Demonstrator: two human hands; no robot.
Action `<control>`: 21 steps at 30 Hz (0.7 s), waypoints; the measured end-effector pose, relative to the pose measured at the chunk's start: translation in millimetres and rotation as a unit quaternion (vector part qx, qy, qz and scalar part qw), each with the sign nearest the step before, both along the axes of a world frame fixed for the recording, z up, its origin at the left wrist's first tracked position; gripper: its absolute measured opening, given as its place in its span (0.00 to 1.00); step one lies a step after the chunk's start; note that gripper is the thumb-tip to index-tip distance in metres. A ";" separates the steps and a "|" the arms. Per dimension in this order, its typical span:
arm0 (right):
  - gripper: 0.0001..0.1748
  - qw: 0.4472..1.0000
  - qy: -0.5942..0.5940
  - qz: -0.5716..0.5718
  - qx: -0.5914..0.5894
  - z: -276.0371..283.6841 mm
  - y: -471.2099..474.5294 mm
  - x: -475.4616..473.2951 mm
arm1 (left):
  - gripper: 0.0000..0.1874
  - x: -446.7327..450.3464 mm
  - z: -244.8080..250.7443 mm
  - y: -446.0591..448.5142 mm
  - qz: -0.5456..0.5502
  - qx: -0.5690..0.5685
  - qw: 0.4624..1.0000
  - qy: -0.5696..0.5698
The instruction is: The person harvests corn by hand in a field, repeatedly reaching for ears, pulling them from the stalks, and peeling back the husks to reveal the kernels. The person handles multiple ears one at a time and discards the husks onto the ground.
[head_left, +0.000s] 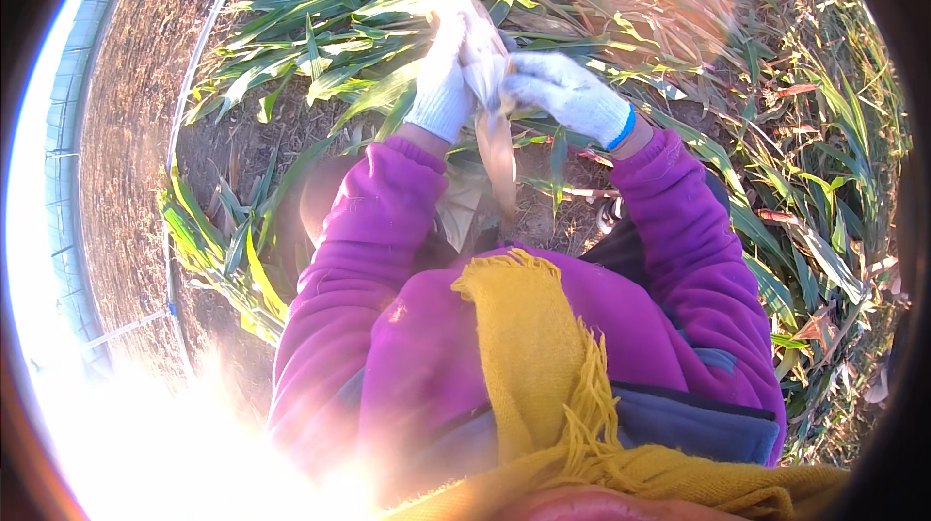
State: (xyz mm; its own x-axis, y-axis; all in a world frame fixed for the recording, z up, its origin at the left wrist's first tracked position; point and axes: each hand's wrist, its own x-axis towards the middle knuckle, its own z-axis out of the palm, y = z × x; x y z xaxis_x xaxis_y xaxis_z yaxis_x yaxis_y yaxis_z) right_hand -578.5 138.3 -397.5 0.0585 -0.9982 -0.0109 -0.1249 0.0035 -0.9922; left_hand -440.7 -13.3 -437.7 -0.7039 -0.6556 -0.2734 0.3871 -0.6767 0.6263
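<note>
An ear of corn in pale, dry husks [481,48] is held in front of me at the top centre, blurred and partly washed out by glare. My left hand [445,88], in a white knit glove, grips it from the left side. My right hand [560,90], in a white glove with a blue cuff edge, is at the ear's right side, its fingers curled on the husk. A strip of tan husk [496,165] hangs down below both hands. The ear itself inside the husk is hidden.
Green corn stalks and leaves [327,48] lie beyond my hands, with more leafy stalks [814,230] at the right. A leafy bundle [233,252] is at the left. A pale hose or pipe [190,77] runs over bare soil at the far left. Strong glare covers the lower left.
</note>
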 end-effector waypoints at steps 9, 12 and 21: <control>0.28 0.931 0.195 0.225 0.210 -37.2 12.7 11.8 | 0.27 15.7 -21.3 -29.8 0.013 -0.191 0.978 -0.083; 0.25 0.980 0.081 -0.018 0.182 -14.2 4.0 -20.2 | 0.27 20.5 -8.0 -16.6 -0.060 -0.281 0.950 -0.119; 0.19 0.955 0.010 -0.289 -0.069 -3.8 -13.9 -28.4 | 0.35 16.0 19.9 37.2 -0.211 -0.303 0.914 -0.165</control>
State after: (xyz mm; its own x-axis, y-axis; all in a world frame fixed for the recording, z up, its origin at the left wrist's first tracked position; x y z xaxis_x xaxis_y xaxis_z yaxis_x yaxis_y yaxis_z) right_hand -606.9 124.4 -401.3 -0.5008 -0.8560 0.1281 -0.1604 -0.0537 -0.9856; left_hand -424.7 23.9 -417.8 -0.8735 -0.4471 -0.1925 -0.1061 -0.2112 0.9717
